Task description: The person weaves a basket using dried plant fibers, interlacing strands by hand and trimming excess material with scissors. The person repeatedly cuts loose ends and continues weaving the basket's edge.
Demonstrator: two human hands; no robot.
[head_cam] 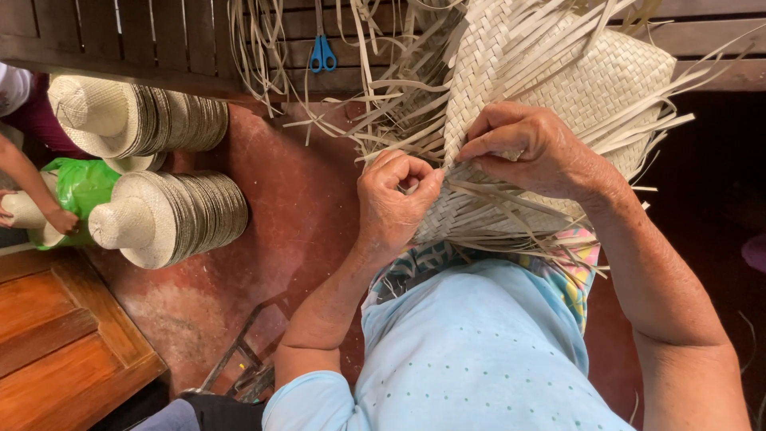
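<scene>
A half-woven piece of pale straw [590, 76] lies in my lap, with loose strips fanning out from its edges. My left hand [395, 199] is closed on a straw strip at the near edge of the weave. Just to its right, my right hand [531, 152] pinches another strip against the woven surface. The two hands almost touch at the weave's edge.
Two stacks of finished straw hats [167, 215] lie on their sides on the red floor at left. Another person's hand [60, 219] touches a green bag [84, 187] there. Blue-handled scissors [322, 52] hang on a wooden bench. A wooden board [56, 343] sits lower left.
</scene>
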